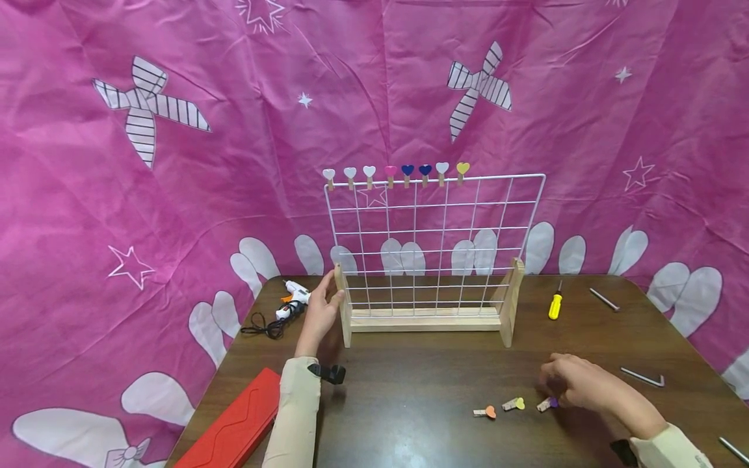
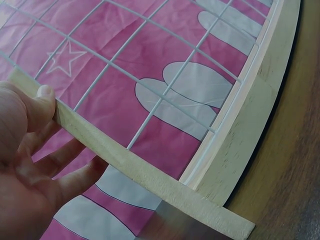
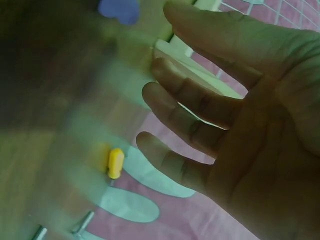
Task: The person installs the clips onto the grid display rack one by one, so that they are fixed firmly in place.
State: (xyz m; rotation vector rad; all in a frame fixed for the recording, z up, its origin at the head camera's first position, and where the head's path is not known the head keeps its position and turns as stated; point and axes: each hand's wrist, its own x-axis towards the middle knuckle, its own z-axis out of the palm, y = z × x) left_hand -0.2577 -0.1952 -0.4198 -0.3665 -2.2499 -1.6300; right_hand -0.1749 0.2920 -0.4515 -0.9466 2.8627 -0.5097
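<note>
A white wire grid (image 1: 430, 250) stands upright in a wooden base, with a row of small heart clothespins (image 1: 407, 172) clipped along its top left part. My left hand (image 1: 321, 311) holds the base's left wooden upright (image 2: 115, 155), thumb on one face and fingers around behind. Low over the table at the right, my right hand (image 1: 585, 383) hovers beside a purple heart clothespin (image 1: 548, 404). Its fingers are loosely bent with nothing between them in the right wrist view. A yellow heart clothespin (image 1: 513, 404) and an orange one (image 1: 485, 412) lie in line to the left.
A white glue gun (image 1: 296, 296) with a black cord lies at the back left, and a red case (image 1: 236, 422) at the front left. On the right are a yellow screwdriver (image 1: 555, 305), a metal rod (image 1: 604, 299) and a hex key (image 1: 642, 376). Pink cloth hangs behind.
</note>
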